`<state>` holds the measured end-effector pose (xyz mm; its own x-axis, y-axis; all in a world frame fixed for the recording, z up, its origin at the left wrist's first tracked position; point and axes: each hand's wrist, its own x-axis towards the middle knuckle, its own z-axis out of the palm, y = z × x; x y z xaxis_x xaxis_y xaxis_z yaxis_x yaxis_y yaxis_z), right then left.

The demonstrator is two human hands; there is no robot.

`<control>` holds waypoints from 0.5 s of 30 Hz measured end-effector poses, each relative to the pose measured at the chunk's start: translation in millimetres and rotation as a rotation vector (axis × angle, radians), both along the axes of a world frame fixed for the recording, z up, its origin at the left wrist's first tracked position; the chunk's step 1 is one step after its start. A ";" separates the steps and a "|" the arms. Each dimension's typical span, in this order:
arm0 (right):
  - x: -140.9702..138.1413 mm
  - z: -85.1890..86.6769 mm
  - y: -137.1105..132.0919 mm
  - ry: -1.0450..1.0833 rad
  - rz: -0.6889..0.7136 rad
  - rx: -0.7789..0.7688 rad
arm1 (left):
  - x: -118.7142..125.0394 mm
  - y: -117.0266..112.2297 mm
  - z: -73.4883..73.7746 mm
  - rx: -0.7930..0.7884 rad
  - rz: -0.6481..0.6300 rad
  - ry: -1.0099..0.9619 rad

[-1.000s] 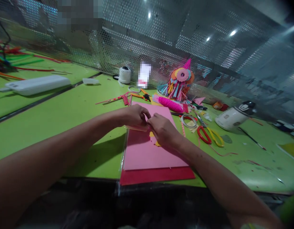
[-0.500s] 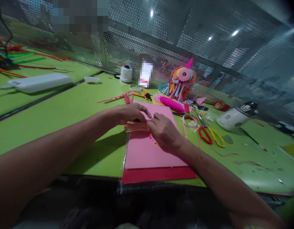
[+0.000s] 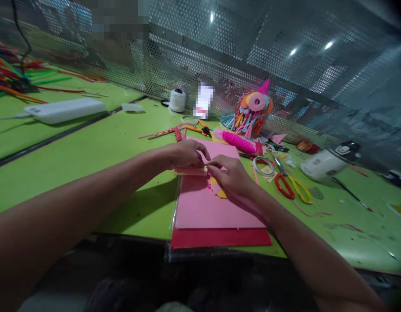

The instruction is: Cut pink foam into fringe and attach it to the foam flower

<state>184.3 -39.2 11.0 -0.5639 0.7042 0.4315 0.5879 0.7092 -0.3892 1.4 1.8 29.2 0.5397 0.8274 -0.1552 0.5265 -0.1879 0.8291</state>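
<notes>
My left hand (image 3: 191,154) is closed over a small bundle of pale pink and cream paper strips (image 3: 190,171), held just above a pink sheet (image 3: 216,212). At the right end of that bundle, the fingertips of my right hand (image 3: 231,173) are pinched together. Whether they grip a strip is too small to make out. Beneath my right hand, a yellow and pink scalloped paper cutout (image 3: 219,190) lies on the sheet. A red sheet (image 3: 221,238) shows below the pink one at the table's front edge.
Scissors (image 3: 293,188) with red and yellow handles and a roll of tape (image 3: 263,166) lie to the right. Behind are a magenta yarn bundle (image 3: 239,143), a tasselled paper craft (image 3: 254,110) and a spool of white thread (image 3: 177,100). A white bottle (image 3: 327,162) lies tilted farther right.
The view has shifted slightly, so the table things appear farther right. My right hand has tilted and lifted a little, uncovering more of the yellow and pink cutout. My left hand keeps the strips.
</notes>
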 end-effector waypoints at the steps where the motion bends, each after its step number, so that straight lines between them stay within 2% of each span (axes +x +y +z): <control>1: -0.4 0.8 0.3 0.054 -0.026 -0.088 | 0.5 -0.4 0.0 0.053 -0.001 0.034; 3: -1.8 2.2 0.6 0.109 -0.067 -0.221 | 2.2 -2.2 1.1 0.137 -0.011 0.090; 5: -3.1 2.7 1.0 0.134 -0.085 -0.269 | 4.7 -5.2 3.0 0.186 -0.035 0.116; 11: -0.7 0.6 4.6 0.125 -0.086 -0.288 | 11.6 -12.3 4.2 0.312 -0.100 0.093; 15: 2.4 0.9 6.9 0.061 -0.032 -0.158 | 12.5 -13.1 1.0 0.417 -0.121 0.120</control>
<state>186.8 -32.3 11.9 -0.5164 0.7830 0.3469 0.5805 0.6178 -0.5304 13.9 -11.3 30.2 0.6354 0.7642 0.1112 0.5675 -0.5597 0.6039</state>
